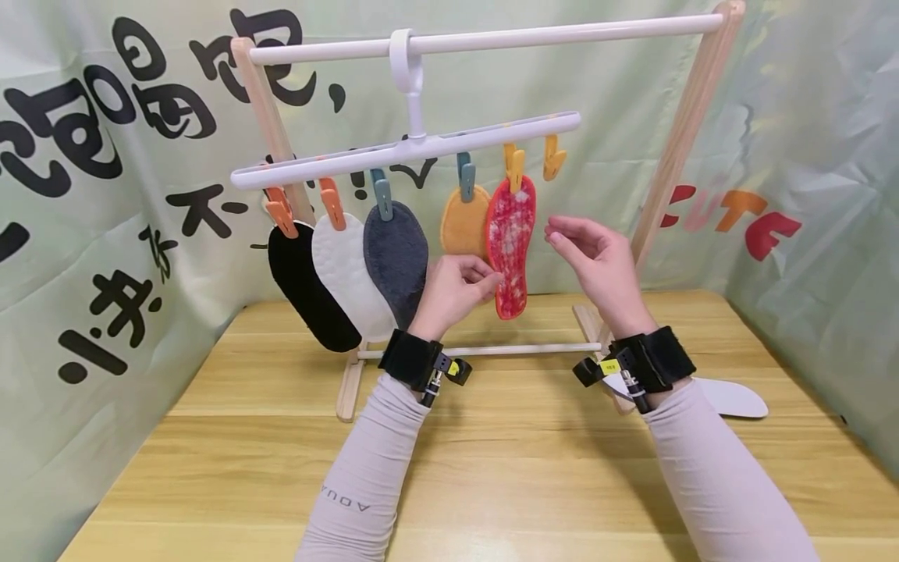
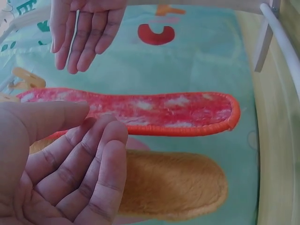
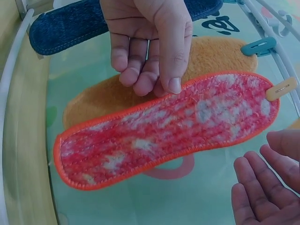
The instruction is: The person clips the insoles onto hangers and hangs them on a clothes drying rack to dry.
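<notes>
A red-and-white insole [image 1: 511, 250] with a red edge hangs toe-down from a yellow clip [image 1: 516, 168]. My left hand [image 1: 460, 289] is at its left edge, thumb and fingers slightly bent. In the right wrist view, the left thumb tip overlaps the insole's rim [image 3: 164, 97]; whether it touches cannot be told. To the right of the insole, my right hand [image 1: 597, 261] is raised with loosely bent fingers and nothing in it. A tan fuzzy insole [image 2: 176, 185] hangs just left of the red one, partly behind my left hand.
A white hanger [image 1: 414, 147] hangs from a rack's top bar [image 1: 562, 35]. Left of centre hang dark grey [image 1: 396, 250], white [image 1: 349, 269] and black [image 1: 309, 289] insoles. One yellow clip [image 1: 553, 158] holds nothing. A white insole [image 1: 733, 398] lies on the table [image 1: 492, 484].
</notes>
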`<state>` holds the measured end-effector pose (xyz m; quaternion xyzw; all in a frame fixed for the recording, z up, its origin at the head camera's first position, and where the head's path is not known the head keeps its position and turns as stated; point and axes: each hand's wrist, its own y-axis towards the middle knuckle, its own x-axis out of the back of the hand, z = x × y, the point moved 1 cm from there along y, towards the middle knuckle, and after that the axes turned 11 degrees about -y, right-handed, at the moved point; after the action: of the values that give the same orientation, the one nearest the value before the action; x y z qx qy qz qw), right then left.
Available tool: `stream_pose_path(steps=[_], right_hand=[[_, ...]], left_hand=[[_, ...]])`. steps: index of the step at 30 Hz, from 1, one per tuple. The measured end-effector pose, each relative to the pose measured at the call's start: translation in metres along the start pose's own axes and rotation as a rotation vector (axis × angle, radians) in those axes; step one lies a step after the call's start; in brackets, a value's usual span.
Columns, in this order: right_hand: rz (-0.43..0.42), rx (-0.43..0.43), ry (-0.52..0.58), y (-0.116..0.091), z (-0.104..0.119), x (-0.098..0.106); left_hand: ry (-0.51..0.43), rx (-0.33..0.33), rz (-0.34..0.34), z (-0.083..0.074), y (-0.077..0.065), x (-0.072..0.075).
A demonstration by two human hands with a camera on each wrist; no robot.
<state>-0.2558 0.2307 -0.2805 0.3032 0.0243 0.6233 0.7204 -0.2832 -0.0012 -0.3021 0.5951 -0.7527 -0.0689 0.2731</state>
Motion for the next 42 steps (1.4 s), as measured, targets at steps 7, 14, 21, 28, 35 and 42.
stream_pose_path(steps=[7,14,21,28,35,42], right_hand=[[0.036,-0.014,-0.039,-0.007,-0.007,0.01],[0.084,-0.024,-0.102,-0.016,-0.013,0.018],[0.165,-0.039,-0.158,-0.023,-0.02,0.03],[0.259,-0.048,-0.273,-0.027,-0.032,0.042],[0.322,-0.072,-0.335,-0.028,-0.04,0.046],[0.409,-0.06,-0.379,-0.028,-0.04,0.055]], left_hand=[[0.063,0.022,0.028,-0.003,-0.002,-0.007],[0.094,0.036,0.077,-0.002,-0.003,-0.013],[0.039,0.066,0.143,-0.001,-0.003,-0.023],[0.056,0.074,0.18,0.0,-0.006,-0.031],[0.078,0.076,0.227,0.003,-0.009,-0.044],[0.107,0.066,0.272,0.005,-0.01,-0.06]])
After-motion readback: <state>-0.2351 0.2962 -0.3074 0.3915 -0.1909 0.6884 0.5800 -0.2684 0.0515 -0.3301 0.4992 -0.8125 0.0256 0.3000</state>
